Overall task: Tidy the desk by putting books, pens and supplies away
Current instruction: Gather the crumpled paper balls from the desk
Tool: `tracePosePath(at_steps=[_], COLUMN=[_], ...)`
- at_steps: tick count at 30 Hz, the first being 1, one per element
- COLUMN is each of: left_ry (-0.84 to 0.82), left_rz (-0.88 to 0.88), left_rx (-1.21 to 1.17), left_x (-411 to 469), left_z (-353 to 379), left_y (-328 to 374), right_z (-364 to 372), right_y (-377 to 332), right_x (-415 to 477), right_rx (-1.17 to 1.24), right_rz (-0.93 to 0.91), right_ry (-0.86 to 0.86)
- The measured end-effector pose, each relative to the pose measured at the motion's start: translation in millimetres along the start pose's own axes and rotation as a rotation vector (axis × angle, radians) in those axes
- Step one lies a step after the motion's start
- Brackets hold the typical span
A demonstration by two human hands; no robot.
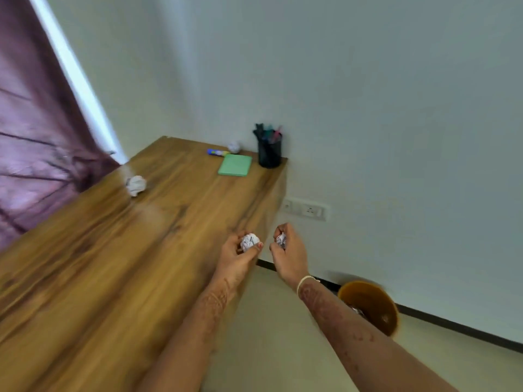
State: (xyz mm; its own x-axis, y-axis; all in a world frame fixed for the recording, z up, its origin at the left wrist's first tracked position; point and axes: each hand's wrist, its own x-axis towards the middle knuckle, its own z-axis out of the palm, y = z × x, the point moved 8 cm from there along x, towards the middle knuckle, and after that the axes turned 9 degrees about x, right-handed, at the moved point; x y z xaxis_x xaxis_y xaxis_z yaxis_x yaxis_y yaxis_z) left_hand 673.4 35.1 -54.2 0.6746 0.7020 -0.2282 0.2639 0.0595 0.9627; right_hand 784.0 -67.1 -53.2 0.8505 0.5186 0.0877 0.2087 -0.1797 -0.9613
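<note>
My left hand (237, 250) grips a crumpled white paper ball (249, 241) at the right edge of the wooden desk (113, 264). My right hand (288, 250) is just past that edge, closed on a smaller paper ball (281, 239). Another paper ball (135, 185) lies on the desk's left side. A further one (234, 146) sits at the far end beside a blue and yellow glue stick (216, 152). A green notepad (235, 164) lies flat next to a black mesh pen holder (269, 154) full of pens.
A brown waste bin (370, 304) stands on the floor by the wall, right of the desk, with crumpled paper inside. A wall socket plate (307, 210) is beside the desk's edge. A purple curtain (36, 137) hangs at the left.
</note>
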Motion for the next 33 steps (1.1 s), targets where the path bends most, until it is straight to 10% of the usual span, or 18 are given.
tracePosePath(at_steps=[15, 21, 33], left_ry=[-0.286, -0.338, -0.362], left_rz=[-0.606, -0.785, -0.894], left_rx=[-0.116, 0.043, 0.045], left_x=[31.7, 74.7, 137.8], left_z=[340.9, 429.8, 526.7], left_y=[-148.6, -301.3, -483.4], right_z=[-247.9, -258.5, -223.8], right_y=[320.0, 485.2, 665.9], right_x=[-18.9, -40.6, -18.6], right_rx=[0.625, 0.993, 1.136], right_rz=[0.898, 1.116, 1.254], right_ry=[0.390, 0.742, 0.817])
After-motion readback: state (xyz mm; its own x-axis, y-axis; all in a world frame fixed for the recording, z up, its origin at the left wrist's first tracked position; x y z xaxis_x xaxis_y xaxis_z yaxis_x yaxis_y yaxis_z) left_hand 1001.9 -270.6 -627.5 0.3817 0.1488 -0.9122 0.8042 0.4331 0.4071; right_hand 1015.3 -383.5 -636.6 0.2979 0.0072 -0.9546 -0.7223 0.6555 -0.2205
